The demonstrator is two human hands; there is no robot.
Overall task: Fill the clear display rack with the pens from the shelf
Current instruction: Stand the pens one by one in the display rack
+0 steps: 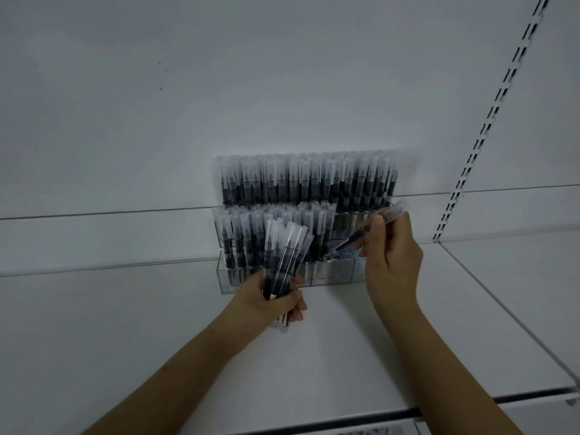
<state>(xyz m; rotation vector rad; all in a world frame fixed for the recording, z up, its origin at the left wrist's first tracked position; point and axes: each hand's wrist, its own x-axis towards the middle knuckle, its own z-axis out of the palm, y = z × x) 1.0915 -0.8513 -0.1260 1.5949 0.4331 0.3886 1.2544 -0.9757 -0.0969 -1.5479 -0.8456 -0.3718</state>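
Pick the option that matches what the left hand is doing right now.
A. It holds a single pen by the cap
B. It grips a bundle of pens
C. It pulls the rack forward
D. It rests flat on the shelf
B: the left hand has its fingers curled round a bundle of pens held upright in front of the clear rack, while the right hand holds one pen.

No words, numbers or brand marks can be read anywhere here. The pens standing in the clear rack carry pale bands low on their barrels, too small and dim to tell whether they bear print. The bundle of pens in the left hand shows a light label strip near its lower end, its print blurred beyond reading.
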